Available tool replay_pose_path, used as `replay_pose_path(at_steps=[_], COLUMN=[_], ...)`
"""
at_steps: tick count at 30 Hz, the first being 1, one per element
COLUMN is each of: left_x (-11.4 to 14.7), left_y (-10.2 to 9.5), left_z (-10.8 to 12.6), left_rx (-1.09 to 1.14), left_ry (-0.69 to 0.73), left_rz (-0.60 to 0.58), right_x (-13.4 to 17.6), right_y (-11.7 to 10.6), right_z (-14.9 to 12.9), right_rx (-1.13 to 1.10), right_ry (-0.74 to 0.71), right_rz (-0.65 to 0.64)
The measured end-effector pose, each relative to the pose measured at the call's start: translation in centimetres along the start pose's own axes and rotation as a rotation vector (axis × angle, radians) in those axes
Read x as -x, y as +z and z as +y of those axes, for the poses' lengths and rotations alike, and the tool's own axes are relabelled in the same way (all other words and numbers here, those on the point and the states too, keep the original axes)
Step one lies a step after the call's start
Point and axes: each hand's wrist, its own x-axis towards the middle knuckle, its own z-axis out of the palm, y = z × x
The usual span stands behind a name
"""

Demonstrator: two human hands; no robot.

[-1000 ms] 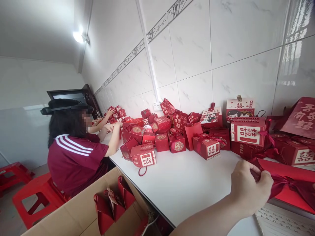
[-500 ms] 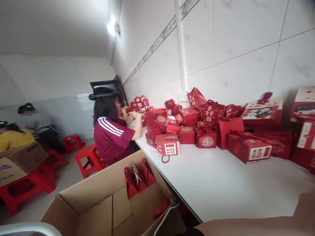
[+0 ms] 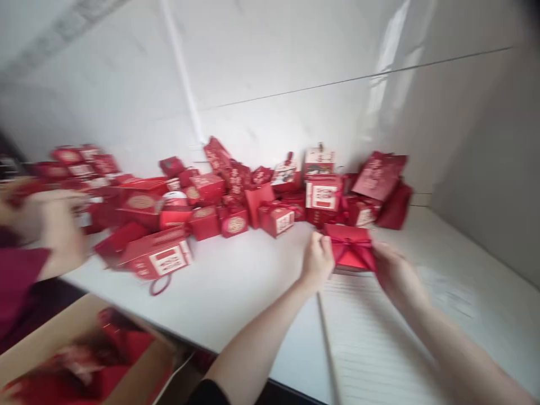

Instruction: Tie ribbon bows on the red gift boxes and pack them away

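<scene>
Between my two hands is a red gift box (image 3: pixel 351 260) with a dark red ribbon tied in a bow on its front. My left hand (image 3: pixel 318 259) grips the box's left side, fingers closed round the edge. At the opposite side my right hand (image 3: pixel 396 273) is closed on the box and ribbon; motion blurs its fingers. Beneath the box lies a pale, striped flat sheet (image 3: pixel 371 337) on the white table (image 3: pixel 248 281). Just behind stands a stack of red boxes with a white-labelled box (image 3: pixel 324 194) in it.
Many red gift boxes and bags line the wall, among them a box with a cord handle (image 3: pixel 158 256) at left. A cardboard carton (image 3: pixel 37 332) holding red pieces stands by the table's front edge. A co-worker's arm (image 3: pixel 63 236) reaches in at far left.
My view has swung to the right along the table. Both my hands have come into view, holding the ribboned red box. The co-worker is now at the left edge.
</scene>
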Motion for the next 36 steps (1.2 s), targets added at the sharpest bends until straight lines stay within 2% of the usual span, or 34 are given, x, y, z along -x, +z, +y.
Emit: replay_pose_path(at_steps=[1, 3, 4, 10, 17, 22, 29, 36], left_x=[-0.2, -0.5, -0.5, -0.2, 0.0, -0.1, -0.6, -0.6], left_y=[0.0, 0.0, -0.1, -0.6, -0.4, -0.5, -0.2, -0.3], left_z=[-0.2, -0.6, -0.6, 0.3, 0.3, 0.0, -0.9, -0.2], left_rx=[0.028, 0.076, 0.094, 0.156, 0.133, 0.206, 0.281, 0.275], left_ry=[-0.007, -0.023, -0.032, -0.091, -0.081, -0.116, -0.181, -0.177], left_rz=[-0.011, -0.040, -0.056, -0.139, -0.124, -0.102, -0.011, -0.109], right_x=[0.2, 0.3, 0.2, 0.3, 0.6, 0.7, 1.0, 1.1], right_y=[-0.9, -1.5, -1.3, -0.3, -0.2, 0.0, 0.0, 0.2], right_z=[-0.7, -1.7, -2.0, -2.9, -2.9, -2.8, -2.1, -1.9], right_rx=[-0.019, -0.014, -0.052, -0.037, -0.089, -0.107, -0.055, -0.005], right_ry=[0.036, 0.059, 0.118, 0.122, 0.117, 0.094, 0.059, 0.048], right_rz=[0.047, 0.105, 0.108, 0.120, 0.106, 0.109, 0.056, 0.038])
